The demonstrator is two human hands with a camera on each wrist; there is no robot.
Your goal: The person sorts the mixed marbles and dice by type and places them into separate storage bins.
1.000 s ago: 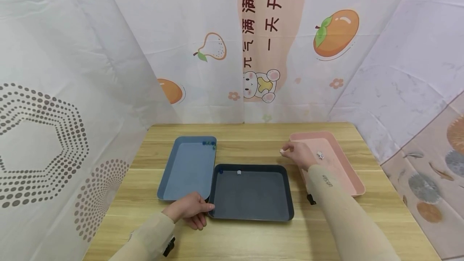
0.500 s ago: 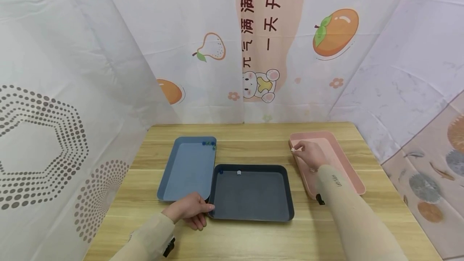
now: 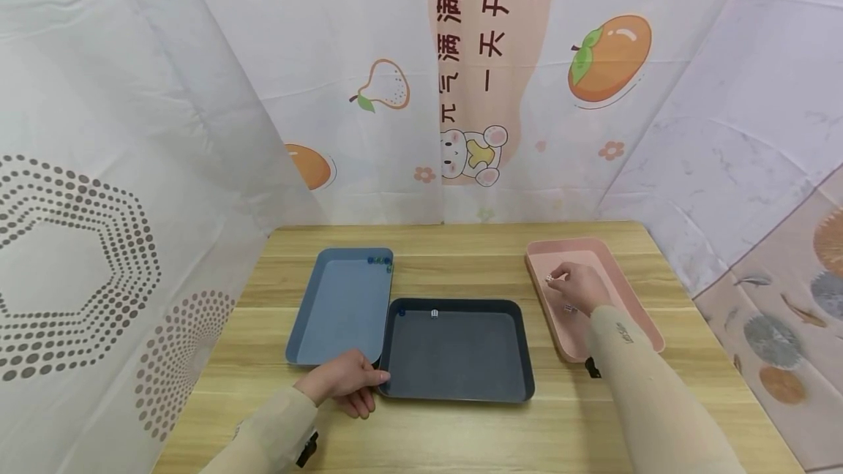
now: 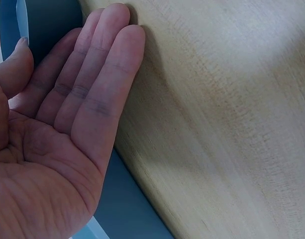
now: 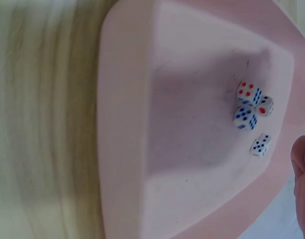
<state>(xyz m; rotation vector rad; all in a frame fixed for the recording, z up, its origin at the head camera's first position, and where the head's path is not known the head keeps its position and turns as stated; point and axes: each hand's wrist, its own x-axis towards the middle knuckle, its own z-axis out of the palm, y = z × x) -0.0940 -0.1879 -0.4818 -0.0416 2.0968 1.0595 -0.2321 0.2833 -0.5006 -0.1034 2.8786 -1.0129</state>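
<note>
My right hand (image 3: 581,286) is over the pink tray (image 3: 642,320), pinching a white die (image 3: 549,279) at its fingertips. Below the hand, more white dice (image 3: 570,308) lie on the tray floor; the right wrist view shows a cluster of dice (image 5: 250,106) and a single die (image 5: 260,145) beside it. Only a bit of the right fingers (image 5: 302,164) enters that view. My left hand (image 3: 345,380) grips the near left corner of the dark grey tray (image 3: 457,397), thumb over the rim and fingers outside the wall. A white die (image 3: 435,313) stands in that tray.
A dark blue piece (image 3: 402,311) sits in the dark tray's far left corner. To the left, a blue tray (image 3: 339,313) almost touches the dark tray, with several small blue and green pieces (image 3: 378,260) in its far right corner. Patterned curtains (image 3: 369,189) enclose the wooden table (image 3: 461,240).
My right hand has moved right with the pinched die, from beside the pink tray's left edge to over its floor. My left hand stays at the dark tray's corner.
</note>
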